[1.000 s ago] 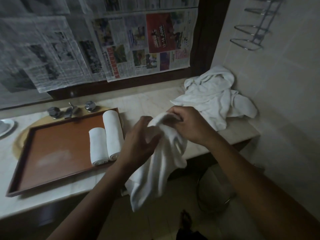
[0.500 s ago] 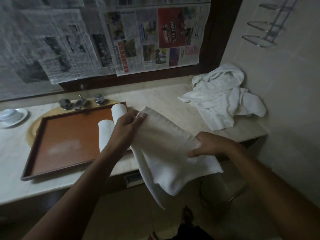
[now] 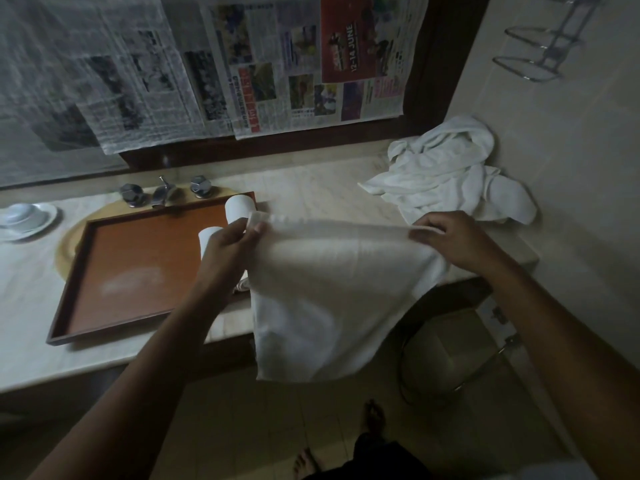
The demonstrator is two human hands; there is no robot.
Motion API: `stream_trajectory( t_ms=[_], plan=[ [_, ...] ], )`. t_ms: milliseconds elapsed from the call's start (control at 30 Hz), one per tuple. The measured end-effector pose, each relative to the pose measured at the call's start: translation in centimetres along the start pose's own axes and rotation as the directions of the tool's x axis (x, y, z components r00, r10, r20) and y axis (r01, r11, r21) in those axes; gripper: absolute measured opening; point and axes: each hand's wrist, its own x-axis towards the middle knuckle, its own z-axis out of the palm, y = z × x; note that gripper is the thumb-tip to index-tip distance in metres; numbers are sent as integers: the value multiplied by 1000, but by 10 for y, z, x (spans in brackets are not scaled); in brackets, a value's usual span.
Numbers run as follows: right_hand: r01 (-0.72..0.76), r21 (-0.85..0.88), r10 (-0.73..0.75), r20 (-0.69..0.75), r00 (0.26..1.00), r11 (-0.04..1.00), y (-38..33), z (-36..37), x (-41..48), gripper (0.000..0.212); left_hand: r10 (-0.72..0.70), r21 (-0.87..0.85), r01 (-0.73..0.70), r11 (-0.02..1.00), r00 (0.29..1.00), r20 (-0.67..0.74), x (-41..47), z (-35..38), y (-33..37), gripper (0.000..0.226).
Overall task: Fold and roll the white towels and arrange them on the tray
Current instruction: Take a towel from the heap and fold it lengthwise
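Observation:
A white towel (image 3: 332, 292) hangs spread out in front of the counter edge, held up by its top corners. My left hand (image 3: 232, 247) pinches its left corner and my right hand (image 3: 450, 240) pinches its right corner. The brown tray (image 3: 138, 271) lies on the counter to the left. Two rolled white towels (image 3: 239, 206) lie along the tray's right side, partly hidden by my left hand. A heap of loose white towels (image 3: 446, 171) sits at the back right of the counter.
Taps (image 3: 164, 194) stand behind the tray, and a white dish (image 3: 24, 220) sits at far left. Newspaper (image 3: 242, 64) covers the mirror. A pedal bin (image 3: 450, 355) stands on the floor under the counter's right end. A metal rack (image 3: 540, 46) hangs on the right wall.
The towel was bunched between both hands, then partly opened. Now my hands have moved apart and stretched its top edge out flat.

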Motion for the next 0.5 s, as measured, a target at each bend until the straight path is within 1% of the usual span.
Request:
stream_trajectory(
  t_ms=[100, 167, 267, 333, 367, 400, 433, 467, 500],
  plan=[
    [1, -56, -3, -40, 999, 998, 1, -12, 3, 4, -29, -9, 29, 1000, 1000, 11, 9, -14, -8, 19],
    [-5, -58, 2, -54, 999, 998, 2, -14, 3, 2, -28, 3, 28, 1000, 1000, 8, 11, -18, -14, 19],
    [-11, -19, 10, -44, 999, 1000, 5, -12, -3, 10, -34, 21, 35, 999, 999, -36, 10, -21, -28, 14],
    [-13, 50, 15, -34, 999, 999, 1, -8, -9, 14, -49, 24, 51, 998, 995, -92, 12, -24, -38, 8],
    [-17, 94, 21, -47, 999, 995, -4, -5, -12, 12, -34, 70, 43, 997, 991, -132, 15, -25, -42, 7],
    [-12, 135, 21, -67, 998, 991, -11, -1, -15, 11, 9, 163, 19, 987, 985, -171, 17, -26, -46, 11],
    [-1, 173, 15, -84, 996, 985, -19, 4, -17, 13, 70, 289, -11, 957, 978, -195, 16, -25, -47, 17],
    [7, 210, 11, -84, 996, 978, -32, 11, -19, 16, 148, 405, -55, 912, 968, -201, 13, -21, -46, 25],
    [7, 254, 11, -70, 997, 967, -46, 20, -22, 19, 217, 485, -111, 867, 961, -169, 8, -14, -43, 33]
  ],
)
